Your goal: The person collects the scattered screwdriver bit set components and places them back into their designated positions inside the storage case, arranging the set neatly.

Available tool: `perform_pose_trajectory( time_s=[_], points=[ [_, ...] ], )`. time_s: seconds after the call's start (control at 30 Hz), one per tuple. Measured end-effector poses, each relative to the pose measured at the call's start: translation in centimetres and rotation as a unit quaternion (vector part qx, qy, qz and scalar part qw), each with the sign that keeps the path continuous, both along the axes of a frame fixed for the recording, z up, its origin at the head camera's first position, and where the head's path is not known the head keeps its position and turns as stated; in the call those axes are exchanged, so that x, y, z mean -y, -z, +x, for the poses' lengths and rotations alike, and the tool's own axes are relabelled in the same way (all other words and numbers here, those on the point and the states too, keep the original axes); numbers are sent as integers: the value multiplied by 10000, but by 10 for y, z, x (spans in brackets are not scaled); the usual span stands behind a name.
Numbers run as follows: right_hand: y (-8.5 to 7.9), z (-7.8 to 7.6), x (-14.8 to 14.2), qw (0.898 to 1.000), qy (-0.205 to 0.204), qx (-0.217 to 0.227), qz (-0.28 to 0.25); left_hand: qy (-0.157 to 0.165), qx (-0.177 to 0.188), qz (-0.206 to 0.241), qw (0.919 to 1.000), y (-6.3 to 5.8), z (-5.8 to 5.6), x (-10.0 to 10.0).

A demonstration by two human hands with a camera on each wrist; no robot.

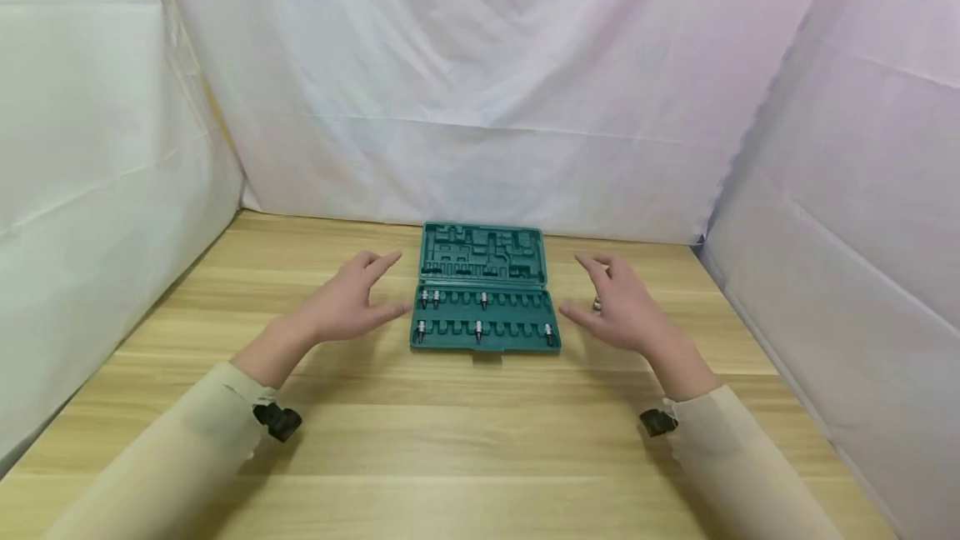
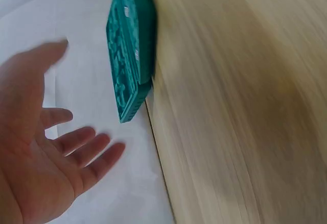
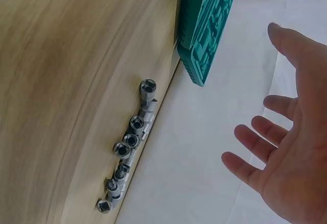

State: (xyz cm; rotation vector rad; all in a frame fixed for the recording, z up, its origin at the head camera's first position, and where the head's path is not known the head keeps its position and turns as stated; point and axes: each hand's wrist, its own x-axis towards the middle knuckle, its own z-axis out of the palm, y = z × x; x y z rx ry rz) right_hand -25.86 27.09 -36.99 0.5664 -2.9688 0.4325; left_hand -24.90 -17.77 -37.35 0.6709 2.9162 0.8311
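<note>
A green plastic socket case [image 1: 487,312] lies opened flat on the wooden table, its moulded lid [image 1: 457,252] toward the back. Several silver bit sockets with dark tips stand in its two rows of slots, one of them a bit socket [image 1: 478,330] in the front row. To the left of the case hovers my left hand [image 1: 348,302], fingers spread and holding nothing. My right hand [image 1: 618,307] hovers on the other side, fingers also apart and holding nothing. The right wrist view shows loose metal sockets [image 3: 137,124] on the table, mostly hidden behind my right hand in the head view.
The wooden table [image 1: 450,440] runs back to a white cloth backdrop [image 1: 480,165]. White cloth walls stand along its left and right sides. A black wrist device [image 1: 277,421] is worn at the left cuff, another wrist device [image 1: 658,422] at the right.
</note>
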Motion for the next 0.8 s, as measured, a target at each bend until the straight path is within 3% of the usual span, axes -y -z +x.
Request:
perform_pose_trajectory(
  time_s=[0.13,0.33,0.6,0.8],
  points=[
    [-2,1,-3,10000,57,11,-64,221,665,613,9957,0,-9,2],
    [-3,1,-8,10000,-2,-59,-11,415,1362,577,9881,10,-17,11],
    [0,1,-14,9999,48,-97,-13,676,1617,264,9842,25,-23,9],
    [0,2,-19,9999,123,-90,-48,864,1695,327,9812,33,-26,1]
  ],
)
